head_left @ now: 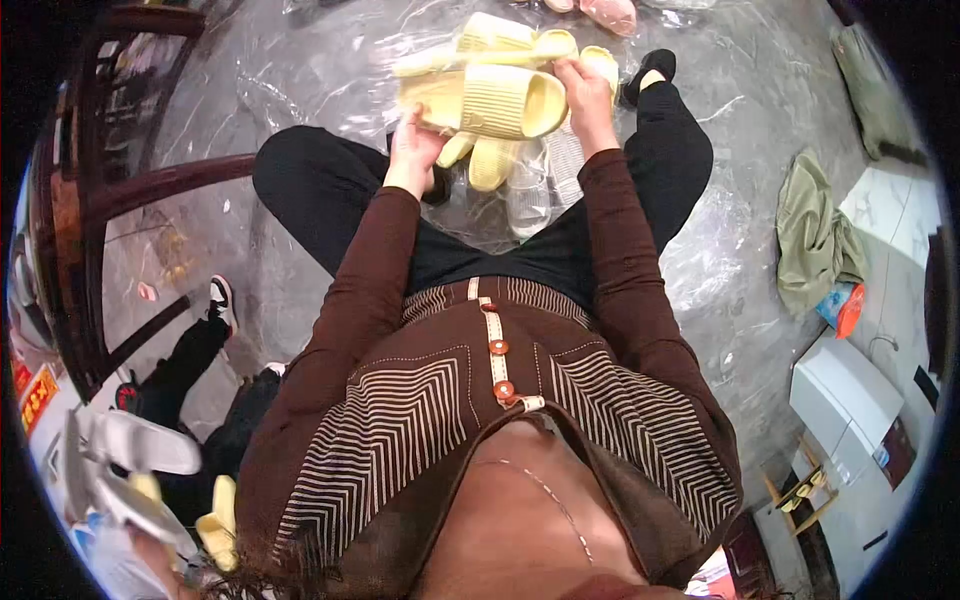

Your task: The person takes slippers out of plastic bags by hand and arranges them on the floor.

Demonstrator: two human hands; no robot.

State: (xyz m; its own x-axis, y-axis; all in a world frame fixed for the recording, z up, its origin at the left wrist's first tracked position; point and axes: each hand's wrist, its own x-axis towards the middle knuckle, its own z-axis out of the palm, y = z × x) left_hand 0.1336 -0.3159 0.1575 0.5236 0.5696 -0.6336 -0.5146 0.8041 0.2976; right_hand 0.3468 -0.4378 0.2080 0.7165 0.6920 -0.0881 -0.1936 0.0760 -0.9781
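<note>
A pale yellow slide slipper [497,101] with a ribbed strap lies sideways between my hands. My left hand [413,158] is closed on its heel end, thumb on top of the sole. My right hand [588,98] grips near its toe end, with the fingertips partly hidden. Just beyond it another yellow slipper [497,32] shows, partly covered; I cannot tell whether my hands touch it too. Below the held slipper, a yellow slipper [492,164] and a grey slipper [529,195], apparently in clear plastic, are on the floor between my legs.
Pink slippers [608,14] sit at the top edge. A dark wooden frame [170,187] stands at left, near another person's legs [188,360]. White slippers [145,440] appear lower left. Green cloth [812,235] and a white box [848,390] are at right.
</note>
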